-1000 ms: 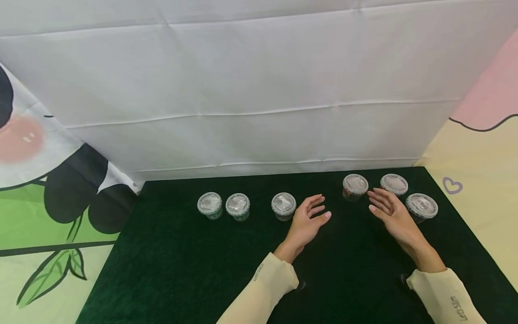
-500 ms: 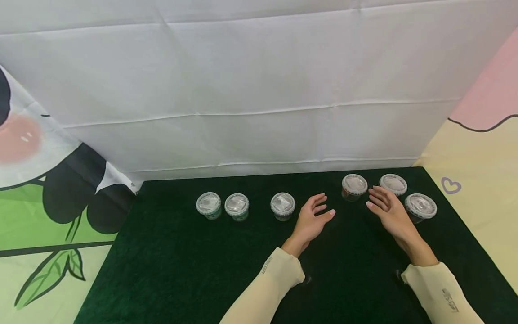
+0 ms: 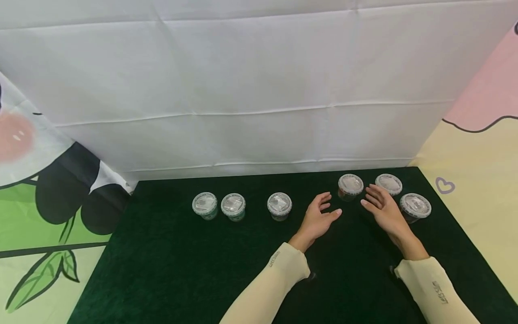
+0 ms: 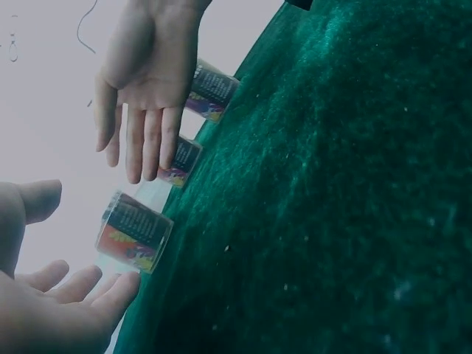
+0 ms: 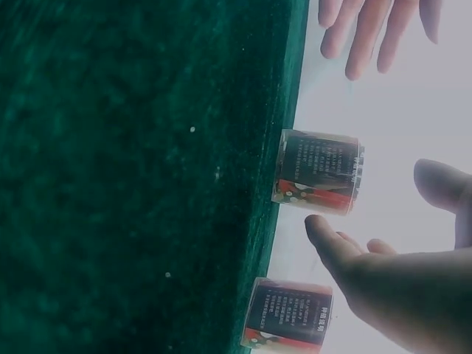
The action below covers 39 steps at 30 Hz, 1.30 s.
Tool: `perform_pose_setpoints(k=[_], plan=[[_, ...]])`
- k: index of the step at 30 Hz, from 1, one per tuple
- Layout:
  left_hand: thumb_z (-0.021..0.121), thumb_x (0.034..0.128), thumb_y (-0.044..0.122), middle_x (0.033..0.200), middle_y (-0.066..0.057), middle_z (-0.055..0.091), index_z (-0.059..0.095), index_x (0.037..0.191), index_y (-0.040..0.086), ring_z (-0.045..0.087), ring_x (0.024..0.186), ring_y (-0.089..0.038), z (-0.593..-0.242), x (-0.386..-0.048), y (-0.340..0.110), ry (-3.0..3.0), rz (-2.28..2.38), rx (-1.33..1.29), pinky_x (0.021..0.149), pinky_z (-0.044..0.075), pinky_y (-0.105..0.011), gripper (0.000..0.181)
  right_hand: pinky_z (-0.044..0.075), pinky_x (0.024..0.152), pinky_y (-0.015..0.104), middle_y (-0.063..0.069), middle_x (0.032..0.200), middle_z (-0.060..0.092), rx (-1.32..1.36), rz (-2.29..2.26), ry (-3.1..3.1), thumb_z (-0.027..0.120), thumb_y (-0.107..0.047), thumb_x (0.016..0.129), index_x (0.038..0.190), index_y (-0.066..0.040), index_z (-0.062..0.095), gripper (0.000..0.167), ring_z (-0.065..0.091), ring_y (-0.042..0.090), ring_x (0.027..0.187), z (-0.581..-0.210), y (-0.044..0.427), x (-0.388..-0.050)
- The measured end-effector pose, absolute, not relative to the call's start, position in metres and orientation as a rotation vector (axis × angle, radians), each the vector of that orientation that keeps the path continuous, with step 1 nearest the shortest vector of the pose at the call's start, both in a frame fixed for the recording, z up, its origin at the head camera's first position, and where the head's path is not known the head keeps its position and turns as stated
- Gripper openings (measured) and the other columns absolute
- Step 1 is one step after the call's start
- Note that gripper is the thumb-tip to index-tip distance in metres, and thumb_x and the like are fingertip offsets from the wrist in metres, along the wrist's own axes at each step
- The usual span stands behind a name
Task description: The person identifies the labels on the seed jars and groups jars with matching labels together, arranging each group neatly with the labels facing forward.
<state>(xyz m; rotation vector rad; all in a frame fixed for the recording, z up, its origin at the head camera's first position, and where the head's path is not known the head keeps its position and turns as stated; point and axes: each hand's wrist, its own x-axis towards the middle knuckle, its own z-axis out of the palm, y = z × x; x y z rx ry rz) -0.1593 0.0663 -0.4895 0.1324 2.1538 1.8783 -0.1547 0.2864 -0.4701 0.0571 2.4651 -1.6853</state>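
Observation:
In the head view my left hand [image 3: 316, 221] hovers above the cloth, fingers loosely bent and holding nothing. To its left stands a small round lidded tub [image 3: 279, 206]. My right hand [image 3: 387, 216], likewise without anything in it, has relaxed fingers between a back tub [image 3: 350, 186] and a right-hand tub [image 3: 415, 207]. Another tub [image 3: 389, 183] is partly hidden behind its fingers. Both wrist views show clear-sided tubs with dark printed labels; one tub [image 4: 134, 232] is near my left fingertips in the left wrist view, another tub [image 5: 318, 171] near my right fingers in the right wrist view.
Two more lidded tubs, the leftmost tub [image 3: 204, 205] and its neighbour [image 3: 233, 206], stand side by side on the left. Dark green cloth [image 3: 182, 265] covers the table. A white sheet [image 3: 243, 90] hangs behind it, and printed cloths hang at either side.
My left hand has moved right and slightly forward, away from the tub on its left. The right hand has shifted slightly forward and left. The head view has turned a little to the right.

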Motion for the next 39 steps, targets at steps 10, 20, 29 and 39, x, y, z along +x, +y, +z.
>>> perform_pose_setpoints(k=[10,20,29,39], plan=[[0.072,0.1026,0.024,0.161,-0.002,0.049,0.044,0.157,0.015,0.05,0.146,-0.026,-0.487,-0.165,0.08,2.181,1.83,0.156,0.117,0.046,-0.041,0.062,0.027,0.122,0.068,0.032,0.171,0.017,0.078,-1.661,2.489,0.051,-0.017,0.113,0.166,0.004,0.007,0.072,0.024,0.051,0.156,-0.469,0.283,-0.158],[0.07,0.1042,0.026,0.162,-0.001,0.047,0.043,0.158,0.018,0.049,0.147,-0.025,-0.492,-0.172,0.09,2.166,1.838,0.122,0.117,0.046,-0.042,0.06,0.028,0.122,0.066,0.033,0.17,0.019,0.092,-1.668,2.515,0.053,-0.015,0.112,0.166,0.005,0.009,0.072,0.025,0.05,0.156,-0.472,0.281,-0.163],[0.067,0.1058,0.028,0.163,-0.003,0.046,0.042,0.158,0.018,0.049,0.147,-0.026,-0.495,-0.181,0.099,2.196,1.8,0.081,0.117,0.047,-0.045,0.058,0.027,0.123,0.065,0.033,0.17,0.017,0.103,-1.665,2.507,0.053,-0.016,0.112,0.166,0.004,0.009,0.073,0.024,0.05,0.156,-0.473,0.279,-0.167],[0.067,0.106,0.03,0.162,-0.003,0.048,0.042,0.157,0.018,0.051,0.145,-0.025,-0.498,-0.189,0.107,2.217,1.777,0.045,0.116,0.048,-0.044,0.058,0.029,0.123,0.064,0.034,0.17,0.018,0.101,-1.681,2.512,0.053,-0.016,0.112,0.166,0.005,0.009,0.073,0.025,0.05,0.156,-0.473,0.277,-0.172]])
